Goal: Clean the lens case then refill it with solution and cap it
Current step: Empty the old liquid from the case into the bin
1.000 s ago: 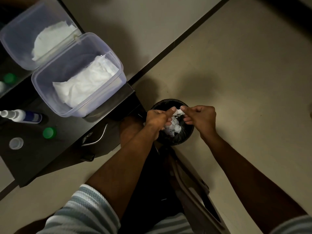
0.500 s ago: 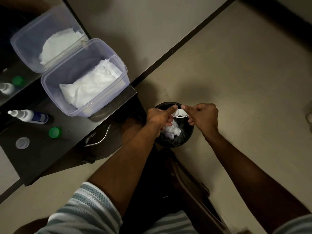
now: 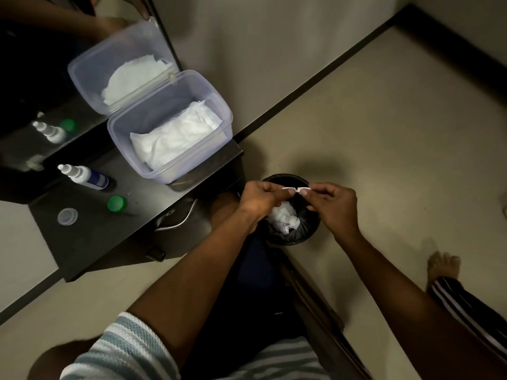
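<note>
A small white lens case [image 3: 296,190] is held level over a black bin [image 3: 312,231]. My left hand [image 3: 259,197] pinches its left end and my right hand [image 3: 333,205] pinches its right end. On the dark table lie the solution bottle [image 3: 85,176] on its side, a green cap [image 3: 117,203] and a clear cap [image 3: 67,216]. The wells of the case are too small to make out.
A clear plastic box [image 3: 170,124] of white tissues stands open on the dark table [image 3: 90,242] beside a mirror. Crumpled tissues [image 3: 284,218] lie in the bin. A drawer handle [image 3: 178,220] juts from the table front. A bare foot [image 3: 441,266] rests on the floor at right.
Both hands have lifted and turned the lens case from tilted into the bin to level above it. The camera view has shifted right.
</note>
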